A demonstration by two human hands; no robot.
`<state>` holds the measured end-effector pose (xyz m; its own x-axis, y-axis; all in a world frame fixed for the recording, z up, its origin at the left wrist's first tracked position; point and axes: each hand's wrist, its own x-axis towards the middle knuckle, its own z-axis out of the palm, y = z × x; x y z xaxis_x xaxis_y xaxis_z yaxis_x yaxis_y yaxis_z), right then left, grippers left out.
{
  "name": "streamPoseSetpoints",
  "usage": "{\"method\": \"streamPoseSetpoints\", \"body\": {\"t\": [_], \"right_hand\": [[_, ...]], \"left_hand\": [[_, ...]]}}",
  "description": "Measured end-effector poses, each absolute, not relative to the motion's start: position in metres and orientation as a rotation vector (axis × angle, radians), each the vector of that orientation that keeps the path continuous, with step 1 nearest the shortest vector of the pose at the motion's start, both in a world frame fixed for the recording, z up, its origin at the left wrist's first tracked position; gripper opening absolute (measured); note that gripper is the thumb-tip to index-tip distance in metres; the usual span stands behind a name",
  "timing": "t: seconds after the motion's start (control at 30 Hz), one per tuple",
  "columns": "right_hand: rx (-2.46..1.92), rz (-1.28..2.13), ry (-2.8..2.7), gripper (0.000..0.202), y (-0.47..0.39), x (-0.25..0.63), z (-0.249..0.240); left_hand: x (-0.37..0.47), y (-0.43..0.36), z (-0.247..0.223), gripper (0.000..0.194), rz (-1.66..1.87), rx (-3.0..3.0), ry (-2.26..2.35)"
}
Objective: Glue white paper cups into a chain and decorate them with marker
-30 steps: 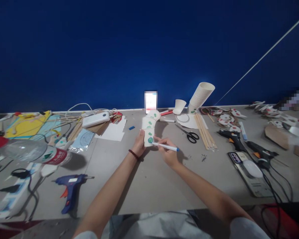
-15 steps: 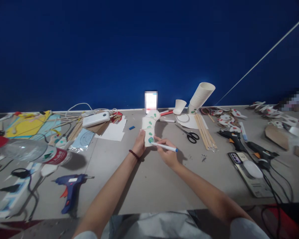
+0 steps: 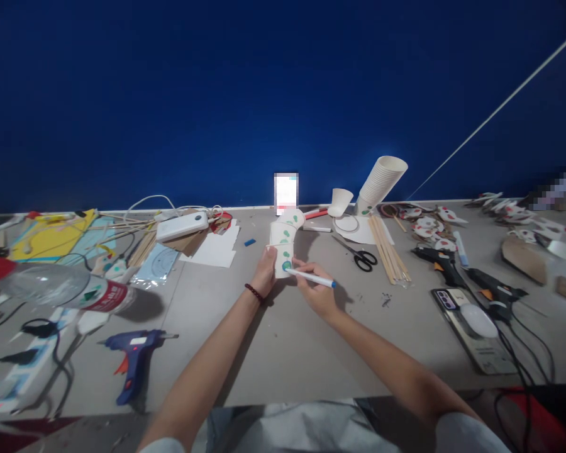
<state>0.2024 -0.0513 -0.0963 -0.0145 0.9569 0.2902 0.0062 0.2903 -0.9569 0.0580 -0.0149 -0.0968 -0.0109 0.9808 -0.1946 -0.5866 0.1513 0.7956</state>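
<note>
A curved chain of joined white paper cups (image 3: 283,233) with green spots lies in front of me, its near end in my left hand (image 3: 264,274), whose fingers are closed on its left side. My right hand (image 3: 317,290) is closed round a white marker (image 3: 311,276) with a blue end. The marker's tip is at a round blue-green patch on the nearest cup. Behind the chain stands a small blurred screen (image 3: 286,192). A small blue cap (image 3: 249,242) lies on the table to the left.
Black scissors (image 3: 365,260), wooden sticks (image 3: 387,251) and a leaning cup stack (image 3: 382,182) are on the right, with glue guns and a phone (image 3: 474,333) farther out. A blue glue gun (image 3: 134,355), a bottle (image 3: 61,286) and a power strip (image 3: 33,365) are on the left.
The cup chain has shifted very slightly to the right. Both hands keep their holds, and the marker tip stays at the blue-green patch.
</note>
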Motion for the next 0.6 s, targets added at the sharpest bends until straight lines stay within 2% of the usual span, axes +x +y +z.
{"method": "streamPoseSetpoints", "body": {"t": [0.2,0.6], "right_hand": [[-0.999,0.966,-1.361,0.008,-0.0519,0.2021,-0.095],[-0.986,0.938,-1.354,0.011,-0.0511,0.2012,-0.0965]], "left_hand": [[0.0588,-0.0158,-0.0958,0.067,1.358,0.534,0.879],[0.0585,-0.0157,-0.0962,0.081,1.355,0.581,0.865]]}}
